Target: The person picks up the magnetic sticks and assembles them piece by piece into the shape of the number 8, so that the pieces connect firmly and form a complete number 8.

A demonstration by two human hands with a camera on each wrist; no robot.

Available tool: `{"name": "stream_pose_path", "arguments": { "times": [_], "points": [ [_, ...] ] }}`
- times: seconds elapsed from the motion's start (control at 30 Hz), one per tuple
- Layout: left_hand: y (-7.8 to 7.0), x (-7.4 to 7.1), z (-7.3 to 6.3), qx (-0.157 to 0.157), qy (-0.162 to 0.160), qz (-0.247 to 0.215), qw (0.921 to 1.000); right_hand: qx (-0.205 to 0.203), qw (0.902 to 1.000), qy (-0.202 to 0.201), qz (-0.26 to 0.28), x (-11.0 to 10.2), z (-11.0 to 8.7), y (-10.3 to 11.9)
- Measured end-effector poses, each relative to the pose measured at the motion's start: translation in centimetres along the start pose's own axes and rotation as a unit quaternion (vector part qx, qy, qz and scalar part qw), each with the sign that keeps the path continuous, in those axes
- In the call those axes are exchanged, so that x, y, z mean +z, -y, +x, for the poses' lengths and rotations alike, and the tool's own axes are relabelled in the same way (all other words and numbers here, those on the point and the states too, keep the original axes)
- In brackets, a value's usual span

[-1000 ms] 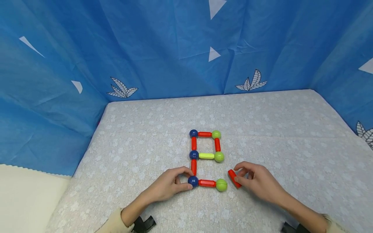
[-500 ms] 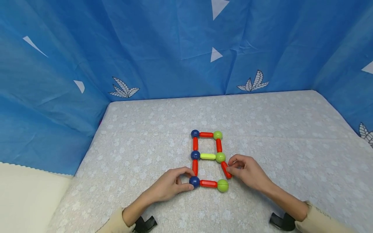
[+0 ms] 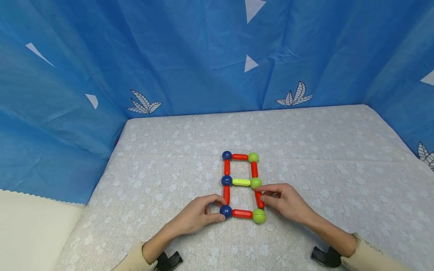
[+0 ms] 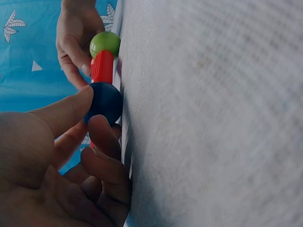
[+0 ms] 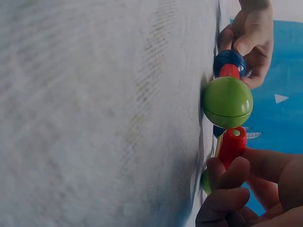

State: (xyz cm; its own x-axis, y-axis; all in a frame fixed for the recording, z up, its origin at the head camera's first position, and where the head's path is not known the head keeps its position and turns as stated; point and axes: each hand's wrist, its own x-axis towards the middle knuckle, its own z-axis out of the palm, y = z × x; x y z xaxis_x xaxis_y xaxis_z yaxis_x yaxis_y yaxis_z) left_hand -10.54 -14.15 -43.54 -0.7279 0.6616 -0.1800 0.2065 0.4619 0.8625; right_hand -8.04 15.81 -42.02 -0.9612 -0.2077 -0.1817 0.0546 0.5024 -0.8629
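Note:
On the cloth lies a ladder-like figure of balls and rods. My left hand pinches the blue ball at its near left corner between thumb and fingers. From that ball a red rod runs right to the near green ball. With thumb and fingers my right hand pinches another red rod on the right side. Its far end meets the middle green ball, its near end is close to the near green ball. A yellow-green rod joins that middle ball to the middle blue ball.
The figure's far side has a blue ball, a red rod and a green ball. A pale flowered cloth covers the table. Behind it hangs a blue curtain with white shapes.
My right hand has brought its red rod leftward from beside the figure to the middle green ball, then swung its near end toward the near green ball. My left hand keeps its hold.

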Motion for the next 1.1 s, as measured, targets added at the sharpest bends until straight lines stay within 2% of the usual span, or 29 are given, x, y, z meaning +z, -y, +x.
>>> {"name": "stream_pose_path", "arguments": {
  "times": [0.33, 0.77, 1.1],
  "points": [
    [0.02, -0.04, -0.09, -0.001, -0.001, 0.002, 1.0, -0.033, 0.9984, 0.038, -0.025, 0.14, 0.22, -0.2],
    [0.07, 0.04, 0.05, 0.001, -0.004, 0.005, 1.0, -0.034, 0.9975, 0.026, -0.057, 0.55, 0.43, -0.17],
    [0.06, 0.03, -0.01, 0.001, -0.004, 0.004, 1.0, -0.035, 0.9975, 0.023, -0.056, 0.77, 0.32, -0.07]
  ]
}}
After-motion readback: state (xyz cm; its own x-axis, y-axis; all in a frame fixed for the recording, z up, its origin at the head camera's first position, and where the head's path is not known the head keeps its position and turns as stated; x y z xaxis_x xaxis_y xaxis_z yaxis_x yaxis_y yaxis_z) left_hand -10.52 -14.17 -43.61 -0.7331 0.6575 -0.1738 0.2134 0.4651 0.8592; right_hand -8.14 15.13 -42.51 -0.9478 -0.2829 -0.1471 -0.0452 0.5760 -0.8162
